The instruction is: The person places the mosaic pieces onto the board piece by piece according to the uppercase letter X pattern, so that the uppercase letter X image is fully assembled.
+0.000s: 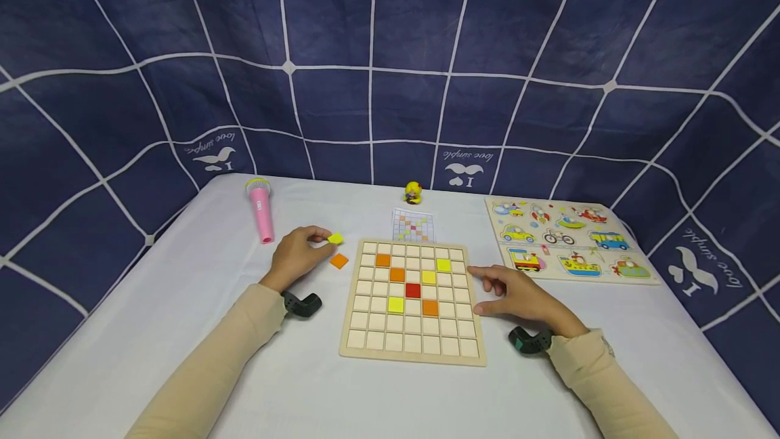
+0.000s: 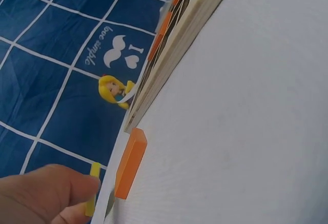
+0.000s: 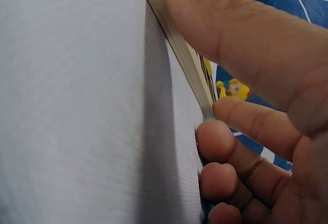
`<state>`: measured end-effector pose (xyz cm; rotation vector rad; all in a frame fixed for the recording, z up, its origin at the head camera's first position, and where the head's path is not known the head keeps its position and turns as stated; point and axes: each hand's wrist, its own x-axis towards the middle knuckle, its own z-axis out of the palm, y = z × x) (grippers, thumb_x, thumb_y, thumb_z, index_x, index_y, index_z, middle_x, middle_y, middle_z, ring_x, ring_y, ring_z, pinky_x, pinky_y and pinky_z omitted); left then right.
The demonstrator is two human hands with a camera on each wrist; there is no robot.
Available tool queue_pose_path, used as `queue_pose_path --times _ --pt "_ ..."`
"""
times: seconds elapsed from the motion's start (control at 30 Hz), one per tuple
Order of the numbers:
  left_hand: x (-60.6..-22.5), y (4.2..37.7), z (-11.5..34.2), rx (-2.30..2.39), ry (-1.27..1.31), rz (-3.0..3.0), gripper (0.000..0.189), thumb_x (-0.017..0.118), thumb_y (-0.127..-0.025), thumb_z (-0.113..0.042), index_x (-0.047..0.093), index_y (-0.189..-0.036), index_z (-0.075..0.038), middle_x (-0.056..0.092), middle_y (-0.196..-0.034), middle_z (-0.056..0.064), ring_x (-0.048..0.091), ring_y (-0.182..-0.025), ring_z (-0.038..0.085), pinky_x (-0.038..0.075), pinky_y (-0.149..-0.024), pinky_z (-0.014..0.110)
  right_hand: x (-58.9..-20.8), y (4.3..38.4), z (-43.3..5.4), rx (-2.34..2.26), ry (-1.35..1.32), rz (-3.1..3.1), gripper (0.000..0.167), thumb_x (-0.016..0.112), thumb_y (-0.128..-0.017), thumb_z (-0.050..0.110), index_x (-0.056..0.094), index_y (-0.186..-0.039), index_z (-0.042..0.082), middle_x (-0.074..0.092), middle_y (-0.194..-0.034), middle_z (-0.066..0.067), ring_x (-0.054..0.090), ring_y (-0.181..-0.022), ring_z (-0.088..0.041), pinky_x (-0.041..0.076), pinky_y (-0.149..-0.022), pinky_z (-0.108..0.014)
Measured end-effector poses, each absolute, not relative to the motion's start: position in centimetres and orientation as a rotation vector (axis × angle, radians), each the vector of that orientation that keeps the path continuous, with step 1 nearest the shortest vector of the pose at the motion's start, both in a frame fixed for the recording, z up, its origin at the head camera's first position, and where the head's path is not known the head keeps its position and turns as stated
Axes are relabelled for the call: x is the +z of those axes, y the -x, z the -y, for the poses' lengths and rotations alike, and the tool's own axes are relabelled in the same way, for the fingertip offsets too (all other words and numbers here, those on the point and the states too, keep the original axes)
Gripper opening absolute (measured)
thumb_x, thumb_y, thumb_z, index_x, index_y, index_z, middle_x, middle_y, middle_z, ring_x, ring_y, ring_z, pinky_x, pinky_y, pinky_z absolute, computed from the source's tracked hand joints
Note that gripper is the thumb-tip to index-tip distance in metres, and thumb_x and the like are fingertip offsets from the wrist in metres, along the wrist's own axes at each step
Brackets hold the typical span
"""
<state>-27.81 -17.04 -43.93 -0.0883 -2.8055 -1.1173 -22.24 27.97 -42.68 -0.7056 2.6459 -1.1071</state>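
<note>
My left hand pinches a small yellow square tile between thumb and fingers, just left of a wooden grid board. On the table below that tile lies a loose orange tile, which stands out close up in the left wrist view. A red tile sits near the grid's middle, with several orange and yellow ones around it on diagonals; other cells are pale. At the board's right edge rests my right hand, its thumb and index fingertip touching the rim and its other fingers loosely bent.
Behind the board lies a printed pattern card, with a yellow-haired figurine farther back. A pink toy microphone lies at the left. A vehicle picture puzzle occupies the back right. Dark blue cloth hangs behind the table.
</note>
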Motion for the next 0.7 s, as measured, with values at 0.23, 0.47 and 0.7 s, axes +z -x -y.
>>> queue_pose_path --times 0.23,0.47,0.7 --pt "-43.8 27.7 16.6 -1.171 0.144 2.720 0.036 0.081 -0.094 -0.027 0.078 -0.126 -0.010 0.074 -0.116 0.014 0.068 -0.104 0.032 0.050 -0.086 0.044 -42.6 22.1 -28.0 -1.128 0.701 -2.631 0.075 0.093 -0.086 0.018 0.059 -0.148 -0.008 0.052 -0.095 -0.002 0.045 -0.082 -0.012 0.038 -0.072 -0.027" --pt "-43.3 27.3 15.9 -1.264 0.361 2.623 0.033 0.086 -0.092 -0.020 0.079 -0.122 -0.010 0.070 -0.107 0.007 0.057 -0.074 0.020 0.043 -0.064 0.030 -42.8 22.2 -27.9 -1.127 0.693 -2.633 0.075 0.093 -0.086 0.019 0.059 -0.148 -0.007 0.052 -0.096 -0.001 0.045 -0.083 -0.012 0.038 -0.072 -0.027" --pt "-42.6 26.8 14.9 -1.281 0.680 2.548 0.030 0.088 -0.088 -0.013 0.080 -0.117 -0.012 0.067 -0.098 0.001 0.059 -0.076 0.016 0.045 -0.066 0.028 -42.9 22.3 -28.1 -1.111 0.702 -2.650 0.075 0.093 -0.086 0.020 0.060 -0.148 -0.006 0.053 -0.095 0.000 0.046 -0.082 -0.011 0.039 -0.073 -0.027"
